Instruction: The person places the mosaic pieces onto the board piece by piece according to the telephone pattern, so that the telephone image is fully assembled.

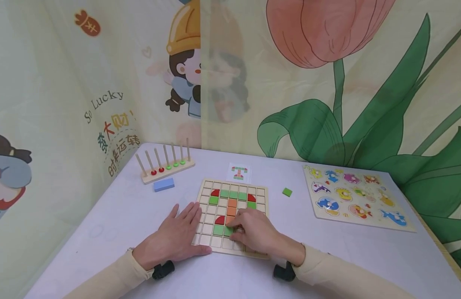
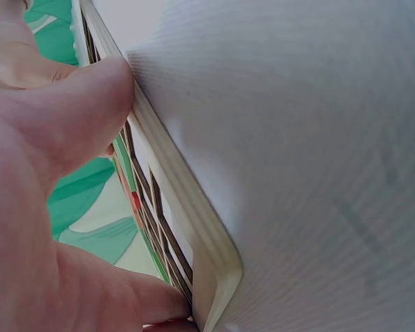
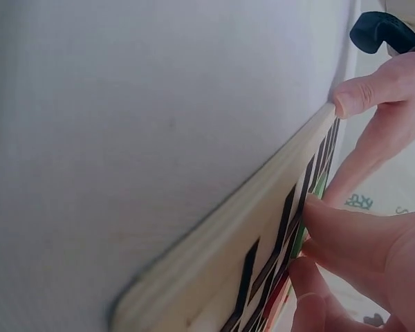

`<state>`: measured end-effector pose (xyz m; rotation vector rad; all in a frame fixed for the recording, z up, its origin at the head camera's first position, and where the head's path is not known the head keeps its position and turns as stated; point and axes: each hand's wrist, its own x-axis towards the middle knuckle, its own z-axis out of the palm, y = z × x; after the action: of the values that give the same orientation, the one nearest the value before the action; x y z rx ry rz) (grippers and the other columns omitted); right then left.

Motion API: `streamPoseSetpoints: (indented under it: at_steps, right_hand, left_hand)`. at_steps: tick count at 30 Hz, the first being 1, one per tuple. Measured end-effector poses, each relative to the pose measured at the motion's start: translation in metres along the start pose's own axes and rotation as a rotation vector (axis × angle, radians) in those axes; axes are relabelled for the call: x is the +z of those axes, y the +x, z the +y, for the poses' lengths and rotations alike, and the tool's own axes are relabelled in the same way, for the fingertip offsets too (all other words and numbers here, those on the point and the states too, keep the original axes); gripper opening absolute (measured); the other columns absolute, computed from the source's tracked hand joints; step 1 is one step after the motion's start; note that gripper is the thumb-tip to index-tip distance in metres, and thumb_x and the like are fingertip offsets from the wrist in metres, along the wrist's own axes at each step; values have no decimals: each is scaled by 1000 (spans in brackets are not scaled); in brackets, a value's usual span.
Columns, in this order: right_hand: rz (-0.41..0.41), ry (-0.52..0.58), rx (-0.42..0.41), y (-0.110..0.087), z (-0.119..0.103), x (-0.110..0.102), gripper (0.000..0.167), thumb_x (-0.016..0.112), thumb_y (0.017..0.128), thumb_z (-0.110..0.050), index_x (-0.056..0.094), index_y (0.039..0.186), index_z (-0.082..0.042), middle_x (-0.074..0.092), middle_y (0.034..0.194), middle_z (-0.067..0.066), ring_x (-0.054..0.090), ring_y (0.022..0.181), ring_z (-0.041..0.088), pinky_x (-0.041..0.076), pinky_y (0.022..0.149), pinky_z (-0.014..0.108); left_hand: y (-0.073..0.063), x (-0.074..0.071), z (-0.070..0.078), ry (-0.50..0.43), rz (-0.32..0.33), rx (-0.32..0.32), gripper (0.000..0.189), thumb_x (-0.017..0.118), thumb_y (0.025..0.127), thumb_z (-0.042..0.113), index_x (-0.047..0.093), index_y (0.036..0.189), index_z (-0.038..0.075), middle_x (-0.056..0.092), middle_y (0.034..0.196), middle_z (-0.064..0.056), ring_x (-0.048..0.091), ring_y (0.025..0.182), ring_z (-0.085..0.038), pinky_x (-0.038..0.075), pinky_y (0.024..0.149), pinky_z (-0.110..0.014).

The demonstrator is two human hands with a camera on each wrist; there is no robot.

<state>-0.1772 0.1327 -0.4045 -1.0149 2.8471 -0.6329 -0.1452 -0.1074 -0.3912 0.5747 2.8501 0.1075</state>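
Observation:
A wooden grid board (image 1: 205, 240) lies on the table, part of its squares filled with red, green and orange pieces. My left hand (image 1: 176, 232) rests flat on the board's left side, fingers straight, the thumb along its front edge. Over the lower middle of the grid, my right hand (image 1: 257, 228) pinches a green square tile (image 1: 228, 231) between thumb and fingertips, at the board's surface. To its left sit another green tile (image 1: 218, 229) and a red quarter-round piece (image 1: 220, 220). Orange squares (image 1: 232, 203) run up the middle column. My right hand covers some squares on the right.
A small pattern card (image 1: 239, 172) lies behind the board. One loose green tile (image 1: 287, 192) is to the right, before an animal knob puzzle (image 1: 359, 195). At the back left stand a peg rack (image 1: 168, 170) with red and green beads and a blue block (image 1: 164, 185).

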Motion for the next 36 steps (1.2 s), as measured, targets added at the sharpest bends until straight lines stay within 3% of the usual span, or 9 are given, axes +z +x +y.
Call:
streamPoseSetpoints:
  at_steps: [9,14,21,25,31,36]
  right_hand:
    - [5,47,-11,0,1,0,24,85,84,-18,83,108,-15,74,87,-6,55,72,4,42,61,17]
    - [6,101,43,-2,4,-2,27,86,83,-21,82,110,-17,74,90,-8,58,77,5,44,64,19]
    - [129,162,141,-6,17,-17,26,84,85,-15,81,110,-12,78,98,0,56,76,12,43,63,22]
    - [192,171,250,-8,36,-29,26,82,86,-15,80,112,-12,76,101,4,55,80,14,42,63,24]
    - [237,169,453,-12,83,-49,32,79,90,-20,77,121,-10,74,109,11,55,85,19,42,66,27]
    - [260,153,553,-17,119,-61,35,76,92,-18,73,125,-5,73,114,18,57,85,23,44,65,27]
  left_hand:
    - [1,1,0,0,-2,-5,111,65,84,74,35,156,-5,30,168,-20,26,158,-35,18,126,-64]
    - [0,1,0,-12,-13,-6,111,65,85,74,34,157,-5,29,168,-20,25,158,-35,17,126,-64]
    - [0,2,-1,-16,-3,3,110,66,85,73,34,157,-5,29,168,-20,25,158,-36,17,126,-64]
    - [-1,2,-2,-29,2,9,110,67,85,71,34,157,-5,29,168,-21,26,158,-36,17,126,-64]
    - [-1,3,-2,-33,5,8,109,66,85,71,34,157,-5,30,168,-20,26,158,-36,17,126,-64]
    - [-1,2,-2,-35,3,9,109,66,85,71,34,157,-5,29,168,-20,25,158,-36,17,126,-64]
